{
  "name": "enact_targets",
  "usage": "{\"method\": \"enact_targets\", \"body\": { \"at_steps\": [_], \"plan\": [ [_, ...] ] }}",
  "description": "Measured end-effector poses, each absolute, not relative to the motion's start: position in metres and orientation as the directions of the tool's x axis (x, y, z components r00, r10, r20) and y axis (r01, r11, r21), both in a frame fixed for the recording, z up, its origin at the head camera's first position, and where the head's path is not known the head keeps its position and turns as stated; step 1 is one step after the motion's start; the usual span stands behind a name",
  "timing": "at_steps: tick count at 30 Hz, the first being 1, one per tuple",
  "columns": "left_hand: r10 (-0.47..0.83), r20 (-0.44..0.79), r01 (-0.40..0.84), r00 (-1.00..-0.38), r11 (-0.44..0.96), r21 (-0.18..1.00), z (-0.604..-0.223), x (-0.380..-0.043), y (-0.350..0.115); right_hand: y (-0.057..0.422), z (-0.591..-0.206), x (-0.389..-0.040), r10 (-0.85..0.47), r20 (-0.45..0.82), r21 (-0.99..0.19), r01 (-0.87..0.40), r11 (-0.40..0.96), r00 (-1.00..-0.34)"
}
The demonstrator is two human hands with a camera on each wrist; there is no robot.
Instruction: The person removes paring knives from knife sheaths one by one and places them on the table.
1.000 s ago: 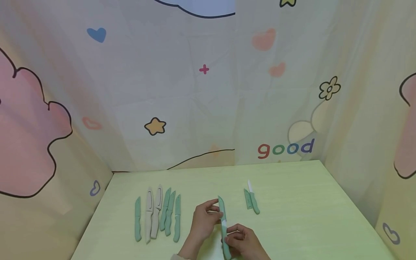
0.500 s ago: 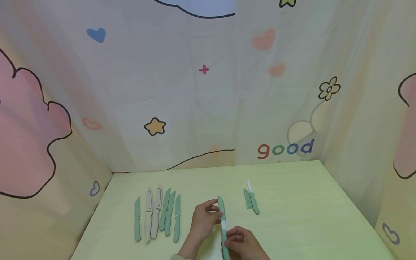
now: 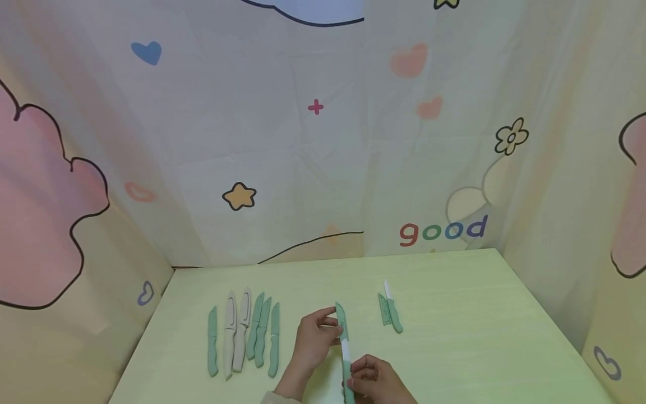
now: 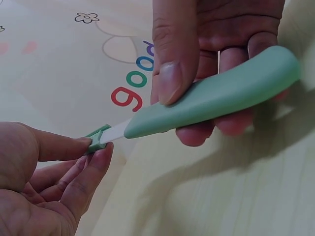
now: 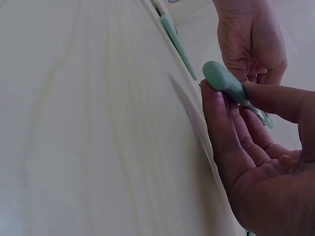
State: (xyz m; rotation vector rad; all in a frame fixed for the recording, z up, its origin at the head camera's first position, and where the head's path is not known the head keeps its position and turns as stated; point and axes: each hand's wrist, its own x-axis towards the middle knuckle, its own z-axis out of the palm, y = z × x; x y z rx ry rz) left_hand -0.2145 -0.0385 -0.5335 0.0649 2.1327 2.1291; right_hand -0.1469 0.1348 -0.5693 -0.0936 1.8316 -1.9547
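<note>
Low in the middle of the head view, my left hand [image 3: 314,341] pinches a green blade sheath [image 3: 341,320] between thumb and fingers. My right hand [image 3: 377,380] grips the green handle of a paring knife [image 3: 347,373]. Between sheath and handle a stretch of white blade [image 4: 116,131] shows; its tip is hidden inside the sheath. The left wrist view has the right thumb on top of the handle and fingers beneath. Seen from the right wrist, the handle's rounded butt [image 5: 219,76] points back past the right fingertips. Knife and sheath are held above the table.
Several sheathed knives lie side by side on the left: green ones [image 3: 212,342] and two beige ones [image 3: 229,336]. Farther right, a bare green-handled knife [image 3: 395,315] lies beside its green sheath [image 3: 384,310]. A printed curtain [image 3: 303,168] stands behind the pale table [image 3: 479,336].
My right hand has drawn the handle slightly toward me, so more white blade shows between handle and sheath. My left hand keeps its pinch on the sheath, shifted slightly left.
</note>
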Motion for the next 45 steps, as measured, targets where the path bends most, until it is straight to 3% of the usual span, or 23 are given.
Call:
{"method": "enact_targets", "body": {
  "at_steps": [12,19,26,45],
  "plan": [
    [0.105,-0.05,-0.045,-0.993,0.049,0.998,-0.502,-0.203,-0.042,0.135,-0.577,-0.146,-0.382,-0.29,-0.956,0.286,0.068,-0.877],
    [0.047,-0.044,-0.043,-0.998,0.024,0.999,-0.539,-0.225,-0.044,0.136,-0.578,-0.146,-0.379,-0.292,-0.956,0.283,0.08,-0.878],
    [0.016,-0.033,-0.033,-0.999,0.034,0.999,-0.538,-0.224,-0.045,0.138,-0.575,-0.145,-0.387,-0.288,-0.957,0.278,0.082,-0.876],
    [0.128,-0.089,-0.089,-0.988,0.007,0.996,-0.551,-0.212,-0.051,0.141,-0.577,-0.145,-0.302,-0.245,-0.964,0.264,-0.024,-0.921]
  ]
}}
